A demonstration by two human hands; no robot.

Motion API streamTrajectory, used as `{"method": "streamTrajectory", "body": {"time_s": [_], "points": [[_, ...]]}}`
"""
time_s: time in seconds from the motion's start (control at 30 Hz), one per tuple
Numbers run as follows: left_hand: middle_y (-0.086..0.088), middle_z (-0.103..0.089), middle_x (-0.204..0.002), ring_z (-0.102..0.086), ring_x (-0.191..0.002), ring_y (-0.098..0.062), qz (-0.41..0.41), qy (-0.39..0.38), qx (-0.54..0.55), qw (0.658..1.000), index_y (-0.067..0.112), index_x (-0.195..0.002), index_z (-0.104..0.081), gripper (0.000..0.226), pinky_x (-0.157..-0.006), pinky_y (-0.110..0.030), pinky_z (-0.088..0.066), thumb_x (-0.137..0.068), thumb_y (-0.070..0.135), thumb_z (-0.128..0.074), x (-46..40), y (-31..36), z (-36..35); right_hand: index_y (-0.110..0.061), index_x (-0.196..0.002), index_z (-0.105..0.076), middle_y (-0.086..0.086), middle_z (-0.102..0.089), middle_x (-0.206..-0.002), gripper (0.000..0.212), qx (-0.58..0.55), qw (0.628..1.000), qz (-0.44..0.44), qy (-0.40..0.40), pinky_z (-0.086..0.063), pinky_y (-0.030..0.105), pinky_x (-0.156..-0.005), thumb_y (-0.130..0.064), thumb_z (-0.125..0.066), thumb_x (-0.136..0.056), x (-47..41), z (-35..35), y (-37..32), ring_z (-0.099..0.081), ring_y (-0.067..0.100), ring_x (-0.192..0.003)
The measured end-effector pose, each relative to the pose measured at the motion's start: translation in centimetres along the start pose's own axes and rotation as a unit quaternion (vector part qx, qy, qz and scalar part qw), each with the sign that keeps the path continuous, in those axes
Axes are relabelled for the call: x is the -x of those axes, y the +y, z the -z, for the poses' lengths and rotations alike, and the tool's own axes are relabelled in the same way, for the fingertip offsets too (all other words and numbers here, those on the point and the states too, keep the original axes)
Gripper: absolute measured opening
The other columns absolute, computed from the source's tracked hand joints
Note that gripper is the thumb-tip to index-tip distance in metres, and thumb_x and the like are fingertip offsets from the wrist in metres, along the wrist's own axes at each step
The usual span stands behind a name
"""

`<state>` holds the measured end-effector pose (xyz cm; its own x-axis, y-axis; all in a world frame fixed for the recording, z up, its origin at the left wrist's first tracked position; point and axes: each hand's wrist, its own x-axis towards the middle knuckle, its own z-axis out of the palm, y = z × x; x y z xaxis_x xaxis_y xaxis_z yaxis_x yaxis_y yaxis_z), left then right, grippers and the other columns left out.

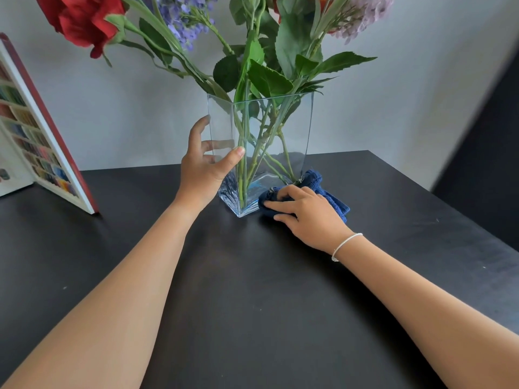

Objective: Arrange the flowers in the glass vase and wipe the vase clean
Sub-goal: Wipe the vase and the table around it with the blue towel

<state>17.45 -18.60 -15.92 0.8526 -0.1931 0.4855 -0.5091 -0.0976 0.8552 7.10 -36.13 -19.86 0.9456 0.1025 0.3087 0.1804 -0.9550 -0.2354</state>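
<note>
A clear square glass vase (292, 127) stands on the black table (252, 290), one corner turned toward me. Several artificial flowers fill it: a red rose (81, 19), purple sprays (182, 15), a lilac hydrangea (365, 15) and green leafy stems (269, 80). My left hand (206, 167) grips the vase's left side, thumb on the front corner and fingers behind the glass. My right hand (306, 213) holds a dark blue cloth (334, 200) against the bottom of the vase's right face, low at the table.
An open book with colourful pages and a red cover (42, 130) stands propped at the left. A plain white wall is behind the table. A dark panel (483, 153) rises at the right beyond the table's edge.
</note>
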Motion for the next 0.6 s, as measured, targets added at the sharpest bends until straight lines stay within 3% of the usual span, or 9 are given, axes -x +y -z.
{"method": "streamTrajectory", "body": {"time_s": [0.3,0.6], "points": [[0.003,-0.059,-0.109,-0.063,-0.076,-0.014,-0.003,0.004,-0.007,1.0,0.036,-0.133,-0.031,0.074,-0.061,-0.004,-0.045,-0.067,0.051,-0.063,0.0,0.1,0.1,-0.033,-0.116,-0.061,-0.004,-0.054,-0.119,0.029,0.039,0.992,-0.118,0.035,-0.033,0.037,-0.086,-0.023,-0.049,-0.092,-0.3,0.7,3.1,-0.043,0.024,-0.107],[0.008,-0.059,-0.103,-0.061,-0.07,-0.003,-0.002,0.007,0.001,1.0,0.038,-0.132,-0.03,0.075,-0.062,-0.006,-0.046,-0.066,0.052,-0.064,-0.1,-0.2,-0.2,-0.036,-0.118,-0.059,-0.006,-0.053,-0.117,0.031,0.015,0.999,-0.028,0.02,-0.032,0.035,-0.078,-0.024,-0.047,-0.092,-0.3,-0.4,-0.4,-0.041,0.02,-0.103]]}}
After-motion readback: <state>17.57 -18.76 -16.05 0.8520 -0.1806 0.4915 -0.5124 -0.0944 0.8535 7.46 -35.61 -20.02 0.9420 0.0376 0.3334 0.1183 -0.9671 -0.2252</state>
